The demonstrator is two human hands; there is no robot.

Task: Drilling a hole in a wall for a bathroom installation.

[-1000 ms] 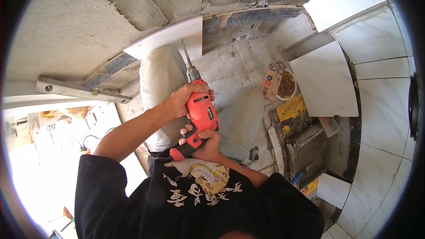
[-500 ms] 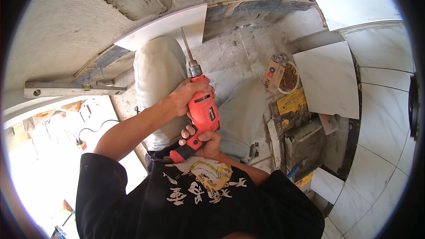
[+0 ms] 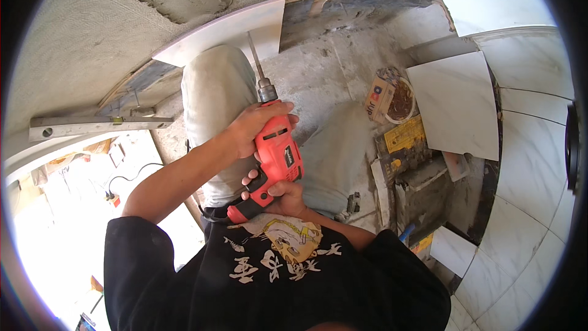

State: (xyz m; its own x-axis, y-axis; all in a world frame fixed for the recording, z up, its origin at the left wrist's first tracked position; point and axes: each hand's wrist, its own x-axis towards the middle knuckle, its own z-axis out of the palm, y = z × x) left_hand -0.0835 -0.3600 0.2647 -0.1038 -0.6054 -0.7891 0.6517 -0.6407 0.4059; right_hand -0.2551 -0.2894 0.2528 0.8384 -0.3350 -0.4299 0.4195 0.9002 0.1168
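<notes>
A red and black power drill (image 3: 277, 150) is held in front of my body, its long metal bit (image 3: 254, 55) pointing away over my bent left knee. My left hand (image 3: 256, 129) is wrapped around the front of the drill's body, just behind the chuck (image 3: 267, 91). Around the rear handle closes my right hand (image 3: 286, 199), thumb on the near side and fingertips showing on the far side by the trigger area. Beyond the knee, a pale tile (image 3: 236, 30) leans against the base of the rough wall; the bit's tip overlaps it in view, and contact cannot be told.
At left a spirit level (image 3: 98, 127) lies along the wall base. To the right are a round tub (image 3: 401, 103) with brown contents, a cardboard piece (image 3: 380, 99), a yellow-marked box (image 3: 404, 135) and a large loose tile (image 3: 453, 104). Marble-look tiles (image 3: 527, 165) line the far right.
The drill and both hands have shifted slightly left and up in the picture. My grip stays the same, and the surroundings shift only slightly.
</notes>
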